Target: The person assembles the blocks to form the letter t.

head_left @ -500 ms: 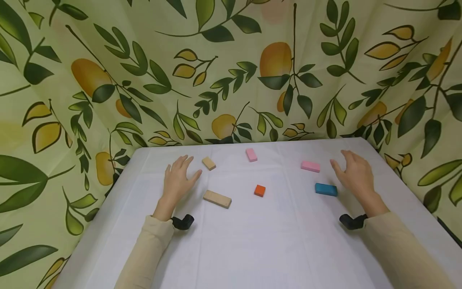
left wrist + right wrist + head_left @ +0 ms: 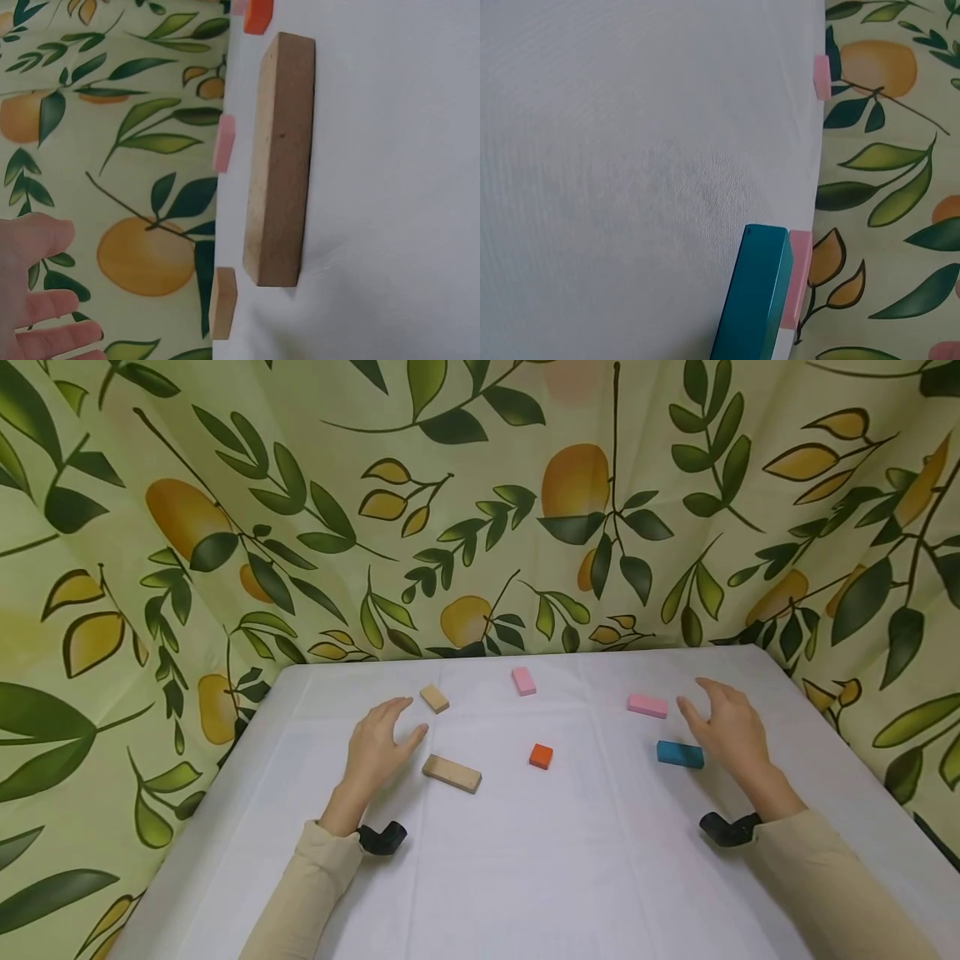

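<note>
My left hand (image 2: 375, 745) hovers left of the long wooden block (image 2: 452, 774) and the small wooden block (image 2: 434, 698), holding nothing, thumb apart from the fingers. The left wrist view shows its fingers (image 2: 51, 315) at the lower left, clear of the long wooden block (image 2: 281, 161). My right hand (image 2: 727, 727), also empty, is above the table right of the blue block (image 2: 679, 754) and a pink block (image 2: 647, 706). In the right wrist view the blue block (image 2: 754, 292) overlaps the pink block (image 2: 798, 277); the hand is out of that view.
An orange cube (image 2: 541, 756) lies near the middle of the white-covered table (image 2: 525, 877). Another pink block (image 2: 523, 681) is near the back edge. Behind the table hangs a leaf-patterned curtain (image 2: 480, 527). A black wrist device (image 2: 384, 838) sits by the left cuff, another (image 2: 729, 829) by the right.
My left hand has shifted slightly right and toward me, its fingers now angled more to the right. My right hand has moved a little left, closer to the blue and pink blocks.
</note>
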The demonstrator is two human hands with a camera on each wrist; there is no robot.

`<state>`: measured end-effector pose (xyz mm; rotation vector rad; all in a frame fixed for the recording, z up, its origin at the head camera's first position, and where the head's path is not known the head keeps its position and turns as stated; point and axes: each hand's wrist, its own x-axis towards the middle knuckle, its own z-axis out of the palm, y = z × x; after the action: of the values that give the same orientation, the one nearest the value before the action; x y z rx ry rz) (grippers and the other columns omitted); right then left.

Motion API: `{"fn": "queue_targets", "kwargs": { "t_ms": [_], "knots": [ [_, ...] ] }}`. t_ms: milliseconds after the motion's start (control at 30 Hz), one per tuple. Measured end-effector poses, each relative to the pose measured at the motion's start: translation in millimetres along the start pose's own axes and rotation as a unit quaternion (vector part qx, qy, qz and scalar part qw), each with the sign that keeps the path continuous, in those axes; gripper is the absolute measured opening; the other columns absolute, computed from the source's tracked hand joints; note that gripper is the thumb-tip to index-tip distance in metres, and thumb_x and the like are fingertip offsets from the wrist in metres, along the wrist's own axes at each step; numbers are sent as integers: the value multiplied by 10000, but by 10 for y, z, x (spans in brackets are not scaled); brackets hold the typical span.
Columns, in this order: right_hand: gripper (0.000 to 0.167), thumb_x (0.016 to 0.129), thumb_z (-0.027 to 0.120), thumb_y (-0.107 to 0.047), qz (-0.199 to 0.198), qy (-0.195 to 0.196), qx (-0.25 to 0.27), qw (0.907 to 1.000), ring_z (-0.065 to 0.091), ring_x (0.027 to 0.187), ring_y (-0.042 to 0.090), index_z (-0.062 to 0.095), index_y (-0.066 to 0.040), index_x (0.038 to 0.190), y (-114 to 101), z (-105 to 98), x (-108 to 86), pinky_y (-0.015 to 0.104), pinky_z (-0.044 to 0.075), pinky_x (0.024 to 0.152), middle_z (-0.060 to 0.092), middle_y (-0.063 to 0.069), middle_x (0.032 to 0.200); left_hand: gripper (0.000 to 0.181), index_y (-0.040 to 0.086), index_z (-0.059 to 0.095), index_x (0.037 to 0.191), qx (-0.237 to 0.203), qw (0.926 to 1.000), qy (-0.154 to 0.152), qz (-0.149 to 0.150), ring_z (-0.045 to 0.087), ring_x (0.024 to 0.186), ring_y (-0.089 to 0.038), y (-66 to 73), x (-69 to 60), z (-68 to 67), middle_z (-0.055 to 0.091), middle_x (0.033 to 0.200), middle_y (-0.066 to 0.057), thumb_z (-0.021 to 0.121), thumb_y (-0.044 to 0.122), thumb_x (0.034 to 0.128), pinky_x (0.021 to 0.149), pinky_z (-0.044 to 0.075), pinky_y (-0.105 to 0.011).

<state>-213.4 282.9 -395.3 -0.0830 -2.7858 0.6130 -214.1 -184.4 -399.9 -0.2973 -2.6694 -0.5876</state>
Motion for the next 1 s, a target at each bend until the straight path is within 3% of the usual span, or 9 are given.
{"fn": "queue_targets", "kwargs": {
  "t_ms": [267,633,1000],
  "knots": [
    [600,990,494,-366,-113,-173,129,9997,397,1265,548,419,87,1376,-79,29,-52,690,360,1027,436,379,1381,491,59,619,1249,-97,9998,157,1,597,1183,-348,46,-135,41,640,1270,-159,698,343,857,927,515,-523],
    [541,975,532,-281,-303,-280,238,9989,431,1244,533,440,83,1365,-185,81,-130,676,377,1018,465,377,1358,555,42,616,1252,-423,9980,101,-458,597,1168,-370,153,-301,87,617,1282,-169,727,380,826,874,540,-520],
    [596,991,497,-380,-345,-474,370,9976,496,1170,475,433,64,1383,-295,185,-222,635,455,949,505,338,1331,585,51,577,1304,-771,9917,-118,-1026,572,1189,-371,227,-428,134,590,1298,-175,686,404,851,889,507,-548]
  ]
}}
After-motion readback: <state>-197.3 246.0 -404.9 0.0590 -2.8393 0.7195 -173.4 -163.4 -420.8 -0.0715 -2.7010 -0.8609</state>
